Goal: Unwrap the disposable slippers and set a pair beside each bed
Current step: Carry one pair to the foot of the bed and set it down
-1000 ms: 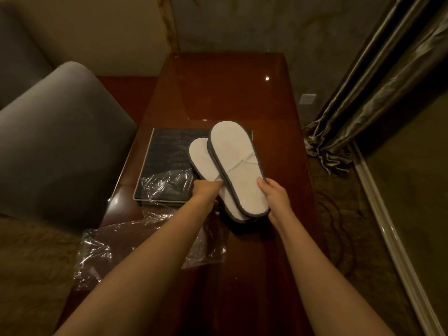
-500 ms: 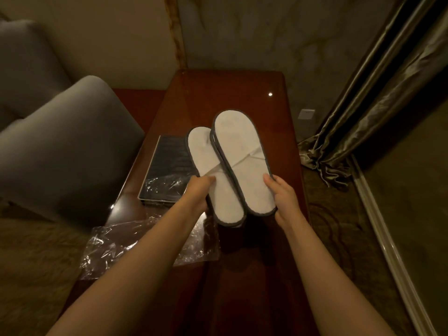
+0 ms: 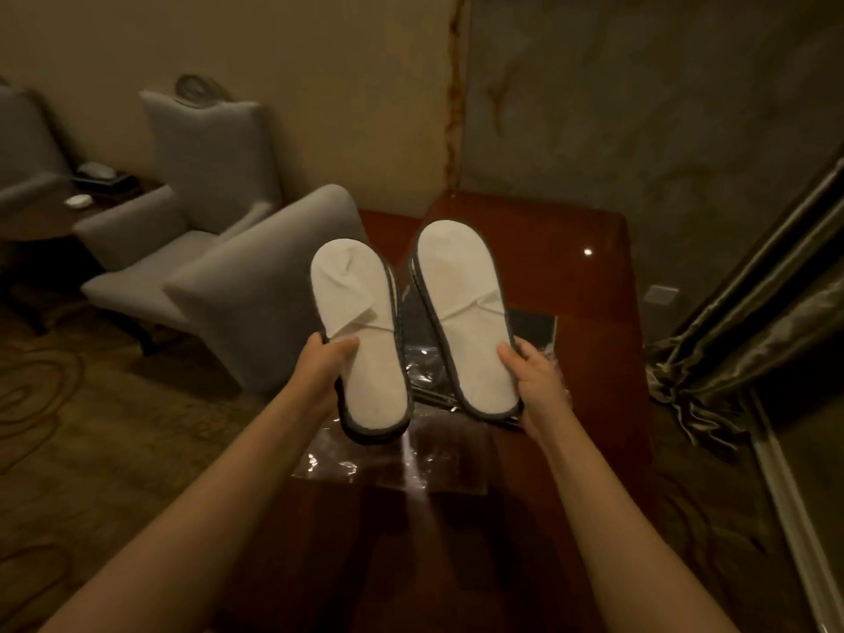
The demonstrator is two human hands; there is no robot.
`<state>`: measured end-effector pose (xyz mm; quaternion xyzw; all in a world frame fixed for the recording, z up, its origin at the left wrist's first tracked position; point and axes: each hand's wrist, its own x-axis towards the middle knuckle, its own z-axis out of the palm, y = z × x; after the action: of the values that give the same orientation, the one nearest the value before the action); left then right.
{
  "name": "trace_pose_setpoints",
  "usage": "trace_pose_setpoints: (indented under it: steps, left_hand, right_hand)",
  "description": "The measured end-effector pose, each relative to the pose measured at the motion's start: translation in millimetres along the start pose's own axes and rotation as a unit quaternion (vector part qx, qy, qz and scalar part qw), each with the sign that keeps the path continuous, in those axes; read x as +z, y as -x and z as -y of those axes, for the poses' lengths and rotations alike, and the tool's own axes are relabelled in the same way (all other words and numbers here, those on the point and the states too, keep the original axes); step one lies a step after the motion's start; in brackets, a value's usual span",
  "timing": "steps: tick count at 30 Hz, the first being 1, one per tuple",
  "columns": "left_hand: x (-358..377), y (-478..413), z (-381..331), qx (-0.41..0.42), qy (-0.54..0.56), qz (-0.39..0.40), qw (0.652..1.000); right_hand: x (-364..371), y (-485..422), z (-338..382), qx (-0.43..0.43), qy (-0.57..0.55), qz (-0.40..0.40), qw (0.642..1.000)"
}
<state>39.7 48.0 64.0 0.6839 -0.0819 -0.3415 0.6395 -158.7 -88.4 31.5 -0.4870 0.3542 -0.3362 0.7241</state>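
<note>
Two white disposable slippers with dark grey edging are held up above the red-brown wooden table point(image 3: 607, 312), out of their wrapping. My left hand point(image 3: 322, 365) grips the left slipper point(image 3: 361, 331) at its outer edge. My right hand point(image 3: 536, 381) grips the right slipper point(image 3: 470, 322) near its heel side. The two slippers are apart, toes pointing away from me. Clear plastic wrapping point(image 3: 392, 459) lies crumpled on the table below them. No bed is in view.
A dark tray point(image 3: 532, 324) lies on the table under the slippers, partly hidden. Grey armchairs point(image 3: 219, 230) stand to the left on patterned carpet, with a small side table point(image 3: 91, 198) further left. Curtains point(image 3: 753, 322) hang at the right.
The slippers were overlapping low over the table; now they are raised and separated, one in each hand. The view has tilted up and left, showing the armchairs.
</note>
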Motion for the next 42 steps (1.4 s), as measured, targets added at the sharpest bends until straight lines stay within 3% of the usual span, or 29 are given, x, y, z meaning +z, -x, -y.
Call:
trace_pose_setpoints:
  steps: [10, 23, 32, 42]
  left_hand:
    - [-210.3, 13.4, -2.2, 0.01, 0.089, -0.127, 0.988]
    - [-515.3, 55.1, 55.1, -0.028, 0.165, -0.289, 0.943]
    - [-631.6, 46.4, 78.2, -0.038, 0.23, -0.369, 0.9]
    - [-750.1, -43.4, 72.6, -0.072, 0.273, -0.434, 0.856]
  right_hand:
    - [182.6, 44.0, -32.1, 0.04, 0.093, 0.128, 0.987]
    - [468.1, 134.5, -183.3, 0.116, 0.221, 0.236, 0.939]
    - [594.3, 155.6, -240.8, 0.158, 0.264, 0.291, 0.906]
    - [739.0, 78.0, -300.9, 0.2, 0.296, 0.355, 0.864]
